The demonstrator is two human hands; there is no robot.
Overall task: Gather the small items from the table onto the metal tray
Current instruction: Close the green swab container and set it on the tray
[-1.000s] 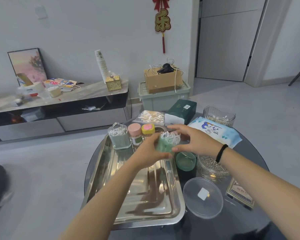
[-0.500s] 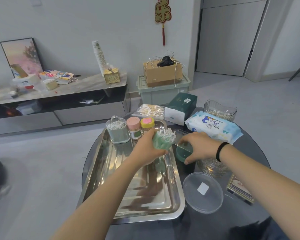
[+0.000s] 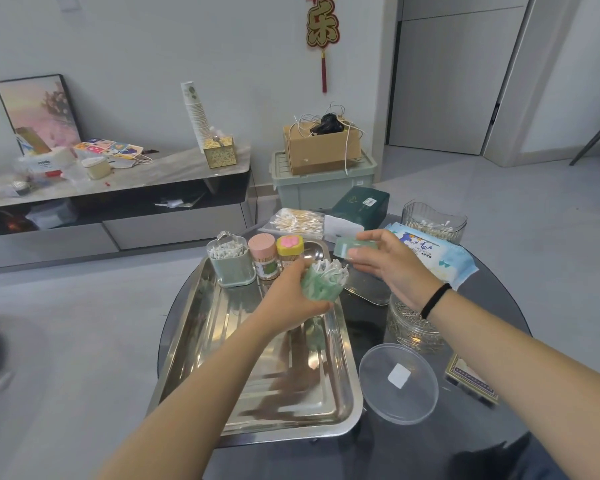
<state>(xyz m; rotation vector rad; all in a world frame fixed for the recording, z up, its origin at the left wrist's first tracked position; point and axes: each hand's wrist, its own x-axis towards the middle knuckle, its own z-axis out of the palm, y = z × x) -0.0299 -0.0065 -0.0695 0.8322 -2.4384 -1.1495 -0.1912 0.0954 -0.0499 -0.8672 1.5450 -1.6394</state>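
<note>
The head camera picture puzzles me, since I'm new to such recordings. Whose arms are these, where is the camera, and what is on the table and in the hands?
There is no machine: a person wears the camera on the head, looking down at their own arms. The left hand holds a green cup of cotton swabs over the metal tray. The right hand holds a green lid. Three small containers stand at the tray's far end. On the dark round table beside it lie a clear lid, a glass jar and a wipes pack.
</note>
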